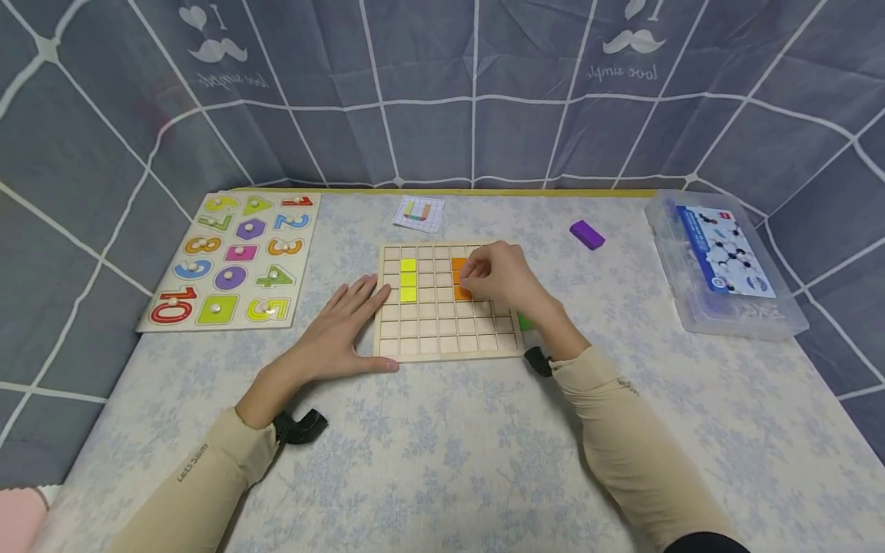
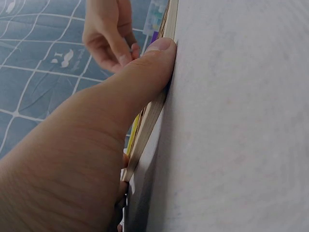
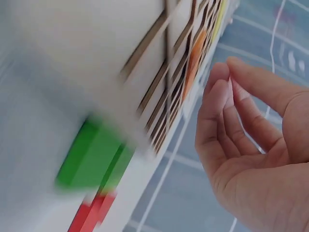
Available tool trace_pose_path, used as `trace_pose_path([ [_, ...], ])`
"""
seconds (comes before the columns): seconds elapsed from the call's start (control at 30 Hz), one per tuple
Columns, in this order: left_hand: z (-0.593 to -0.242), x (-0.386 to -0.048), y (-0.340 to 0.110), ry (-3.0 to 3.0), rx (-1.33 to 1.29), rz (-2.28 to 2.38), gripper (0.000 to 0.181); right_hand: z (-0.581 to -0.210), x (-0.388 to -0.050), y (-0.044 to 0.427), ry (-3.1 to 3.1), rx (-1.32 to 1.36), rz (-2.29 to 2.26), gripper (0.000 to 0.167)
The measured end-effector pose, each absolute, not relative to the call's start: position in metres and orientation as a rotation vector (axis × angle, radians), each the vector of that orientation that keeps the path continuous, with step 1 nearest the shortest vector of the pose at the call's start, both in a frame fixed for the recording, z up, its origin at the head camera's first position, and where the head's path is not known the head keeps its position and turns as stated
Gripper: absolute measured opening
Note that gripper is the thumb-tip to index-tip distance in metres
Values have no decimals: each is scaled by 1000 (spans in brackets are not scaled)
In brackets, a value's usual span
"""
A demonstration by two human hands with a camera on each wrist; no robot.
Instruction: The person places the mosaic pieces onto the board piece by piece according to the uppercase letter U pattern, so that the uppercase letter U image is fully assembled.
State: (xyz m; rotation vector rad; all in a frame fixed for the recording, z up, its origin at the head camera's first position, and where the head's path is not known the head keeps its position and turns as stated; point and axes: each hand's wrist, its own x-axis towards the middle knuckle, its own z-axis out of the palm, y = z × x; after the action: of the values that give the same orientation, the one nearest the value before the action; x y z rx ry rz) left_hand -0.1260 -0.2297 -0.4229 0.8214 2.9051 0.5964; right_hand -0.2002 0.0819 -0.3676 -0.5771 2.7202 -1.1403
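A wooden grid board (image 1: 442, 349) lies on the table. Toward its left, yellow squares (image 1: 409, 279) form a column; orange squares (image 1: 459, 263) form another toward the right, partly covered by my right hand (image 1: 508, 276). That hand hovers over them, fingers curled and thumb meeting the fingertips. In the right wrist view nothing shows between these fingertips, and the orange piece (image 3: 194, 60) sits apart from them. My left hand (image 1: 336, 330) rests at the board's left edge with fingers extended, its thumb along the front corner. Beside the board's right edge lie a green block (image 3: 91, 154) and a red block (image 3: 91, 212).
A pattern card (image 1: 419, 213) lies behind the board. Back right is a purple block (image 1: 587, 235), with a clear plastic box (image 1: 733, 319) farther right. A number-and-shape puzzle board (image 1: 235, 261) lies at the left. Patterned curtains (image 1: 429, 138) surround the table.
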Motion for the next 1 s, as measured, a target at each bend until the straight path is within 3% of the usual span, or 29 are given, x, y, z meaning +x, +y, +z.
trace_pose_path([
  [0.47, -422, -125, -230, 2903, 824, 620, 124, -375, -197, 171, 2730, -427, -1132, 17],
  [1.0, -422, -125, -229, 2900, 822, 607, 124, -385, -194, 192, 2684, -434, -1027, 18],
])
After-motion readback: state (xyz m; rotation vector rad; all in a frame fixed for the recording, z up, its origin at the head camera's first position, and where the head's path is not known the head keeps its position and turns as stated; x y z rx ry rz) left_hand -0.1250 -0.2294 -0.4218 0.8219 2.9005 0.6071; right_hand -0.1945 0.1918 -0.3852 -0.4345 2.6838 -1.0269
